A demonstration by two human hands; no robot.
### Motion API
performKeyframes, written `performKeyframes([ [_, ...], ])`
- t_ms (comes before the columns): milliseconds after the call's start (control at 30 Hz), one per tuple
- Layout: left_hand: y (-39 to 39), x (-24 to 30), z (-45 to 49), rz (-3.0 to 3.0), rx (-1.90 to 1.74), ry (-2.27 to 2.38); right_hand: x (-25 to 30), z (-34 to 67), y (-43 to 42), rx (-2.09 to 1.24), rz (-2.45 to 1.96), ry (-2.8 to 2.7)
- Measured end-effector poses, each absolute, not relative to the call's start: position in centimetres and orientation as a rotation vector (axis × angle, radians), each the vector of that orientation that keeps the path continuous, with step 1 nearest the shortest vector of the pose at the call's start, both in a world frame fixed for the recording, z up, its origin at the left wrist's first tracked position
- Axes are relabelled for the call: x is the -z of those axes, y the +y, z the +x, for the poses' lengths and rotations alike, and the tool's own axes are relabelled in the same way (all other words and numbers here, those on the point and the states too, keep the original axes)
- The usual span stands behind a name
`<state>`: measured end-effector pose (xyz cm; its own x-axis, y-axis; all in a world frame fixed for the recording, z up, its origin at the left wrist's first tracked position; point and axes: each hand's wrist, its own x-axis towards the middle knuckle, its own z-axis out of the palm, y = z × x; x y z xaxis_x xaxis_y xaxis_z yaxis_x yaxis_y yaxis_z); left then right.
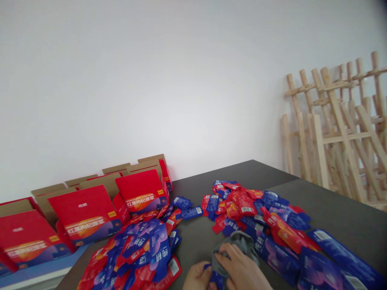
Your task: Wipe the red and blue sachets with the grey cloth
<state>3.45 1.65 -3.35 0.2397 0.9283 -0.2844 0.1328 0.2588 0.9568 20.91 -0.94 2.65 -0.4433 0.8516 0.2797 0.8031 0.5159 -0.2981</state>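
At the bottom middle, my left hand (197, 277) pinches a blue sachet (212, 278), mostly hidden by the fingers and the cloth. My right hand (242, 268) is closed on a grey cloth (248, 243), which lies bunched against that sachet. Left of my hands is a heap of red and blue sachets (142, 249) on the dark table. A second pile of red and blue sachets (242, 205) stretches from behind my hands to the right, with larger-looking blue pouches (320, 268) close to my right forearm.
Open red cartons (87, 213) with raised flaps stand in a row at the left, partly on a blue surface (45, 268). The dark table (193, 233) reaches back to a white wall (196, 80). Wooden easel-like frames (335, 129) lean at the right.
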Motion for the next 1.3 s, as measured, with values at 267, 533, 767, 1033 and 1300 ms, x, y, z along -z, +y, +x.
performKeyframes([
  [267,2.0,4.8,2.9,1.168,-0.803,1.225,-1.1,20.5,-0.7,-0.188,-1.429,-2.331],
  [533,1.2,0.8,1.0,1.287,-0.842,1.280,-1.3,24.8,1.0,-0.231,-1.657,-2.219],
  [767,1.4,-0.1,-1.0,1.851,-0.852,1.268,-3.6,24.8,1.5,-0.337,-1.581,-2.081],
  [1033,1.7,2.1,0.6,1.711,-0.778,1.358,-3.7,19.7,0.1,-0.434,-1.375,-2.418],
  [1300,2.5,3.5,0.0,1.566,-0.896,1.098,-1.8,19.3,1.0,-0.286,-1.463,-2.361],
])
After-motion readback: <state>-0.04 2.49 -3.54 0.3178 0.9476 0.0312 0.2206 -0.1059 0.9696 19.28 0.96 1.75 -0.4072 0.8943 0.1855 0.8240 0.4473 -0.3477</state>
